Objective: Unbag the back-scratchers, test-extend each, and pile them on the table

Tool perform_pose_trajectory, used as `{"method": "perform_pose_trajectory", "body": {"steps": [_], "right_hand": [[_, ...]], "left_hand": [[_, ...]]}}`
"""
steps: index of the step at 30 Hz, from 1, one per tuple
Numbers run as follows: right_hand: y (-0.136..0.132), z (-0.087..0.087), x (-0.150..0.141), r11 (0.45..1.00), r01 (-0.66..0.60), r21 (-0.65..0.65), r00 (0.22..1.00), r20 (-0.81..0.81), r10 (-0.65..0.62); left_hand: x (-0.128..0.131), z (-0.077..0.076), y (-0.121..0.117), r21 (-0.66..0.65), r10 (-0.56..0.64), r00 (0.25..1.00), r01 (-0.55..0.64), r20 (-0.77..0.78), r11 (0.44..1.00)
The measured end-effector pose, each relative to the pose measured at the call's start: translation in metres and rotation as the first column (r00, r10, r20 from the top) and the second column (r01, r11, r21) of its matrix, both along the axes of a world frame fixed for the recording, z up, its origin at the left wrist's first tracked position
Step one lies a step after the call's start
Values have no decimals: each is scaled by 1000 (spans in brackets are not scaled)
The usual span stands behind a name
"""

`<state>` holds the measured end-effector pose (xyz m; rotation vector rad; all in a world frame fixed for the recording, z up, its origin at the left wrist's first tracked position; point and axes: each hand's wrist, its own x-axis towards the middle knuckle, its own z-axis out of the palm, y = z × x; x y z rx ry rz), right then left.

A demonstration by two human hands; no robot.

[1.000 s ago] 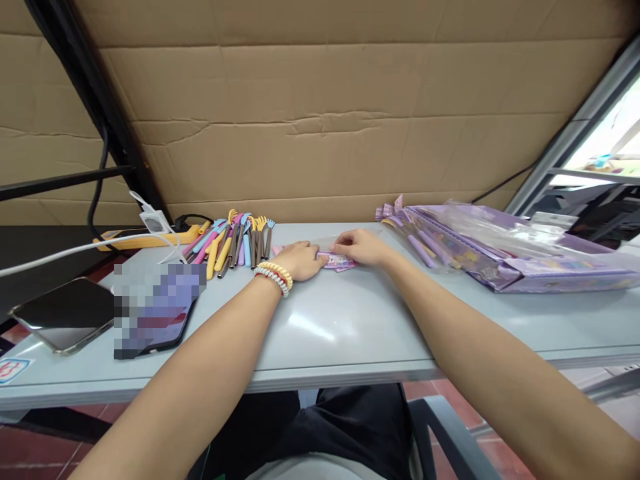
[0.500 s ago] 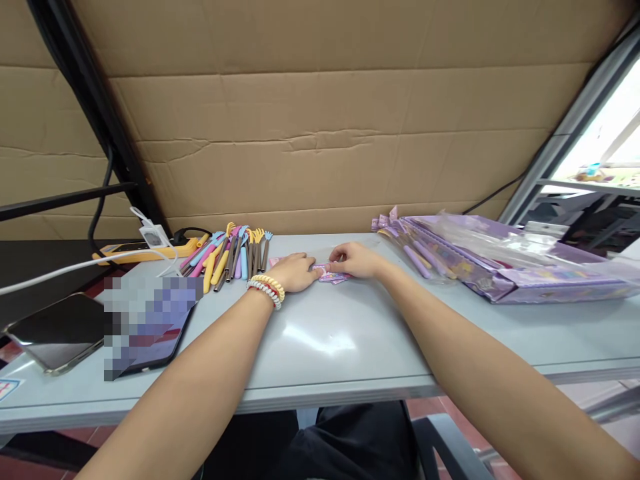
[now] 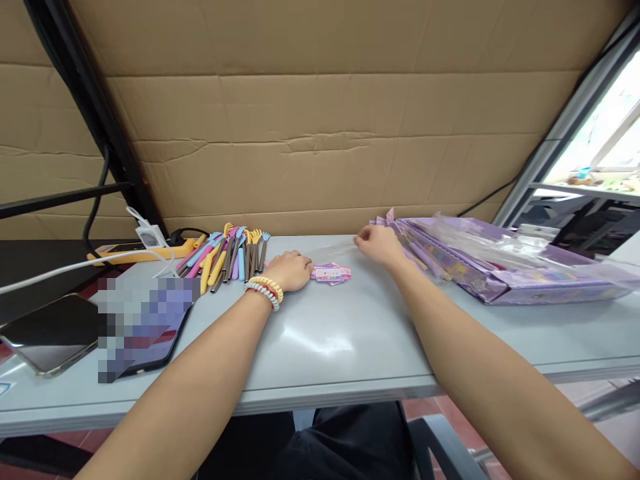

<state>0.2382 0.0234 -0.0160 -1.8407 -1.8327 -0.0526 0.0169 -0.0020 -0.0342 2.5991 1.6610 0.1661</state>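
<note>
1. In the head view, your left hand [image 3: 290, 272] lies palm down on the grey table [image 3: 320, 327], its fingers close together and a little bent. It is at the left end of the printed pink cards [image 3: 333, 274]; you cannot tell from here what, if anything, it has under it.
2. Your right hand [image 3: 379, 245] is beyond the cards and to their right. Thumb and forefinger are brought together, apparently pinching the end of a strip of clear plastic [image 3: 334, 251] that runs back toward your left hand.
3. The cards lie flat on the table, overlapping, just nearer you than the plastic. As far as you can see, they are outside it.
4. On the done side, by your right hand, wrapped sticks [image 3: 425, 257] lie against the purple box [image 3: 515, 294], which has more clear packaging [image 3: 480, 243] across it.
5. On the other side, many colored sticks [image 3: 217, 268] with claw-like ends look loose and unwrapped, so by appearance a good share is left to handle. No exact count is readable.
</note>
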Motion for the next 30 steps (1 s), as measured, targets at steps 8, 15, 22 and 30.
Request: {"method": "perform_pose_trajectory", "body": {"steps": [8, 15, 22, 30], "right_hand": [[4, -7, 32, 961, 258, -95, 965, -12, -260], [7, -8, 29, 976, 205, -77, 978, -30, -207], [14, -16, 16, 984, 48, -170, 994, -92, -64], [11, -19, 1, 953, -68, -297, 994, -102, 39]], "left_hand": [[1, 3, -6, 42, 85, 996, -84, -13, 996], [-1, -1, -2, 102, 105, 994, -106, 14, 989], [0, 0, -3, 100, 219, 975, -223, 44, 970], [-2, 1, -2, 72, 266, 962, -269, 56, 960]]}}
